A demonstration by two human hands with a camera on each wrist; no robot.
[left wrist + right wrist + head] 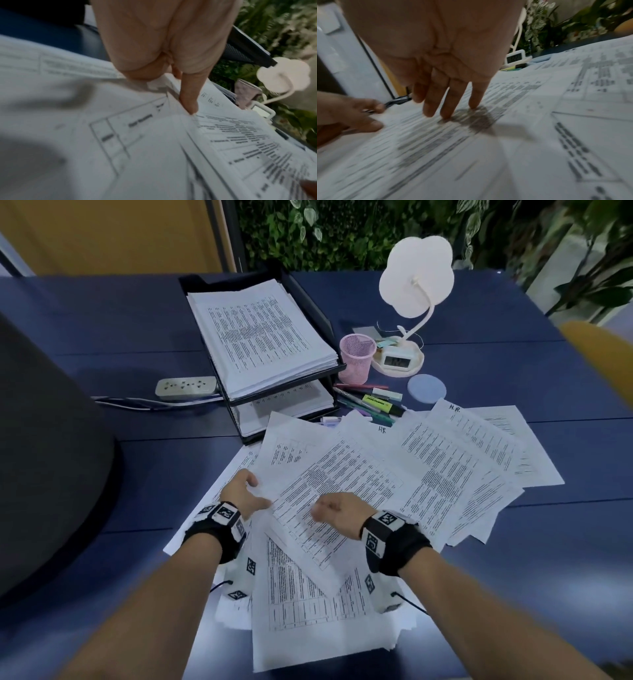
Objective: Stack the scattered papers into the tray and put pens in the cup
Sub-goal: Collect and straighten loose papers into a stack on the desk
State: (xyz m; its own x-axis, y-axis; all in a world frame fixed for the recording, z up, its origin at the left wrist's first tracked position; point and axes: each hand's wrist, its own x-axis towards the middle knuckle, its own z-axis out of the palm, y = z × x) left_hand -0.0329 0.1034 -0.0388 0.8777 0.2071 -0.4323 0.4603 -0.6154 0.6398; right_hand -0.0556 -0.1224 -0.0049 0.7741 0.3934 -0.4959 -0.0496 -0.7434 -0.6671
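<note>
Near the bench's front edge, the left hand pinches a scattered sheet while the right hand's relaxed fingers press the papers.

Both forearms are bare, with no sleeves. Each wrist wears a black fabric wrist strap carrying white blocks printed with black square markers (thin black cables trail beneath).
</note>
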